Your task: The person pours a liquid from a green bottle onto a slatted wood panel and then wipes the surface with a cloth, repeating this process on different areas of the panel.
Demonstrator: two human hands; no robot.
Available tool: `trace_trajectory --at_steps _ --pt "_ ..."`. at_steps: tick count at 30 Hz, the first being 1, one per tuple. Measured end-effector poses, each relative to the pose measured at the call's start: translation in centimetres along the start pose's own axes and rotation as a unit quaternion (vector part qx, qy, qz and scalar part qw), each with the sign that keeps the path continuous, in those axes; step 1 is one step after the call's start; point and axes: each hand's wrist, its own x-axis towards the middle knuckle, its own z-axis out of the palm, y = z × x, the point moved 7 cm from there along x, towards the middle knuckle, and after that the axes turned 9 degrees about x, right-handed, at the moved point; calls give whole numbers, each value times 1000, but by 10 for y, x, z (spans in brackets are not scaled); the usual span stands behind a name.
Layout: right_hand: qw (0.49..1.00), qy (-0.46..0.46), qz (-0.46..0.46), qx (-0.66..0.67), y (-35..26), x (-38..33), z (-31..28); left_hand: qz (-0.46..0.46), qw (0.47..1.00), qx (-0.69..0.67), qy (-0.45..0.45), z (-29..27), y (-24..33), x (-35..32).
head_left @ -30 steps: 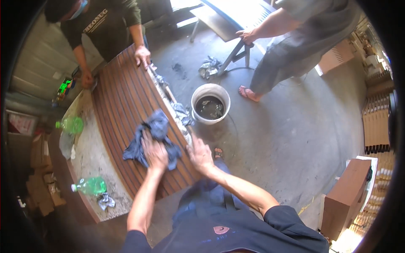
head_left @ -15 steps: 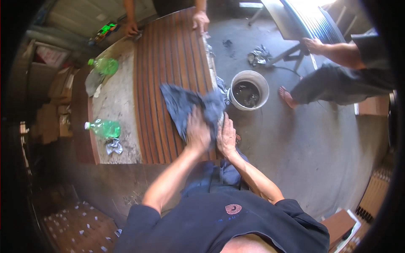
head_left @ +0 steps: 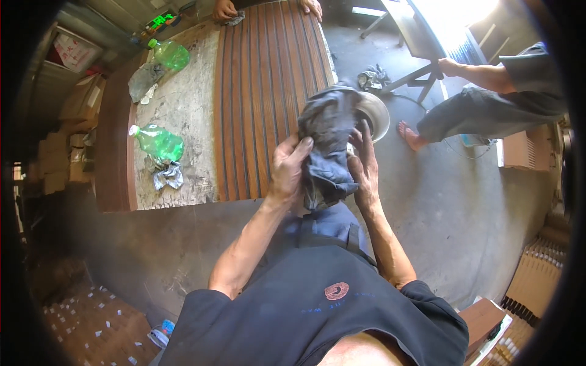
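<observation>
One crumpled grey-blue cloth (head_left: 329,146) shows in the head view between the person's hands, over the right edge of a brown slatted panel (head_left: 259,97). The left hand (head_left: 288,168) clamps its left side, thumb on top. The right hand (head_left: 365,171) is at its right edge, fingers extended; whether it grips, I cannot tell. A bucket (head_left: 381,116) shows partly behind.

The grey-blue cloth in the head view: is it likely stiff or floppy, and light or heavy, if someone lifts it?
The cloth is probably floppy, since it bunches into soft, irregular folds in the left hand. It looks thin, so it is likely light, though dampness, which I cannot judge, could add weight.
</observation>
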Motion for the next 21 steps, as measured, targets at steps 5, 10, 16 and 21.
trace_trajectory --at_steps 5,10,16,21 --pt "973 81 -66 -207 26 11 17 178 792 557 172 -135 -15 7" --pt "784 -59 -108 -608 91 -5 61 211 627 745 81 -201 -57 -6" --pt "762 -116 -114 -627 120 37 74 176 610 768 86 -203 -44 -20" --pt "747 -77 -167 -639 132 176 67 188 603 771 78 -187 -43 -11"
